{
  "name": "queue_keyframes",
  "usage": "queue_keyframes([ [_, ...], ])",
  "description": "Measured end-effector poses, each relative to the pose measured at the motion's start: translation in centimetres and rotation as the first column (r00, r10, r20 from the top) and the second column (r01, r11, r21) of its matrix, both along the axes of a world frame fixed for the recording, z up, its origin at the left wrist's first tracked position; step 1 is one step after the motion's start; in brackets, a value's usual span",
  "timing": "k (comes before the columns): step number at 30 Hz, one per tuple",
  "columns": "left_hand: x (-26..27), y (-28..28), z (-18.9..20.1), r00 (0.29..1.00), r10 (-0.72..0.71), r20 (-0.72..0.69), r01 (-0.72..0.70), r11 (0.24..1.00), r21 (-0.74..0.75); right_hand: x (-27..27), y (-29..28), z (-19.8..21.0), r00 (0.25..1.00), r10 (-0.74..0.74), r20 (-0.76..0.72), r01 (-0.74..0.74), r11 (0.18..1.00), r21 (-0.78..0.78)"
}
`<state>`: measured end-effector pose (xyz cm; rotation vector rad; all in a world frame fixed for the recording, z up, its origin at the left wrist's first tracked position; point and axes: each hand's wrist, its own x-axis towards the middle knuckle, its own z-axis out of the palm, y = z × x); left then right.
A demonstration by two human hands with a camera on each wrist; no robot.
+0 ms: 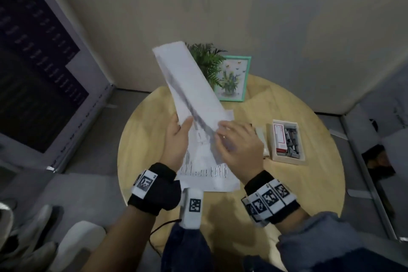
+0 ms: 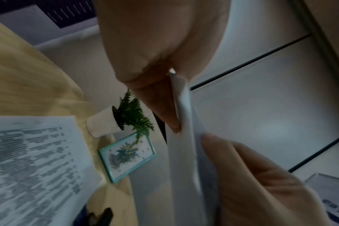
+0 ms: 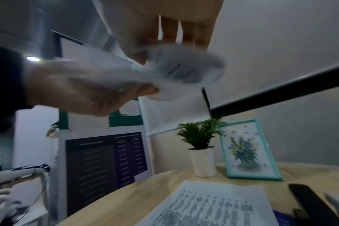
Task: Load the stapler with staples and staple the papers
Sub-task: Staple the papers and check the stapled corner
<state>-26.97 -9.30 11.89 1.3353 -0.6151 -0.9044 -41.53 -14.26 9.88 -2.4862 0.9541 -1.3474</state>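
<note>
Round and pale, the wooden table [image 1: 287,183] stands among grey partition walls. Both hands hold a raised sheaf of papers [image 1: 189,86] above it: the left hand [image 1: 176,139] pinches the lower left edge between thumb and fingers, and the right hand [image 1: 238,146] grips the lower right part, fingers curled over it. One printed sheet [image 1: 212,174] lies flat beneath the hands. Right of the right hand sits an open box of staples [image 1: 287,141]. A potted fern [image 1: 207,59] and a teal picture frame [image 1: 234,79] stand at the far edge. A dark stapler [image 3: 315,203] lies beside the sheet.
</note>
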Motion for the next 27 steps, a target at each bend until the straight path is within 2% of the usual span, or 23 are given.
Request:
queue_keyframes([
  [3, -0.6, 0.4, 1.8, 0.996, -0.057, -0.066, 0.055, 0.998, -0.035, 0.7, 1.8, 0.9, 0.997, 0.026, -0.075, -0.034, 0.993, -0.11],
  [6, -0.6, 1.1, 3.6, 0.995, -0.098, -0.029, 0.097, 0.994, -0.06, 0.6, 2.6, 2.1, 0.994, 0.052, -0.1, -0.065, 0.989, -0.13],
  [10, 0.0, 2.1, 5.9, 0.987, -0.152, 0.051, 0.156, 0.984, -0.087, 0.2, 3.0, 3.7, 0.982, 0.179, 0.057, -0.172, 0.979, -0.108],
  [14, 0.5, 3.0, 8.4, 0.978, -0.197, 0.064, 0.205, 0.967, -0.149, 0.0, 3.5, 5.3, 0.952, 0.211, 0.224, -0.19, 0.975, -0.112],
  [20, 0.3, 3.9, 11.6, 0.969, -0.222, 0.109, 0.244, 0.932, -0.267, 0.2, 4.3, 7.5, 0.931, 0.225, 0.286, -0.158, 0.958, -0.24],
  [27, 0.4, 4.3, 12.6, 0.976, -0.19, 0.109, 0.215, 0.925, -0.315, 0.7, 4.6, 8.3, 0.93, 0.223, 0.291, -0.144, 0.952, -0.271],
])
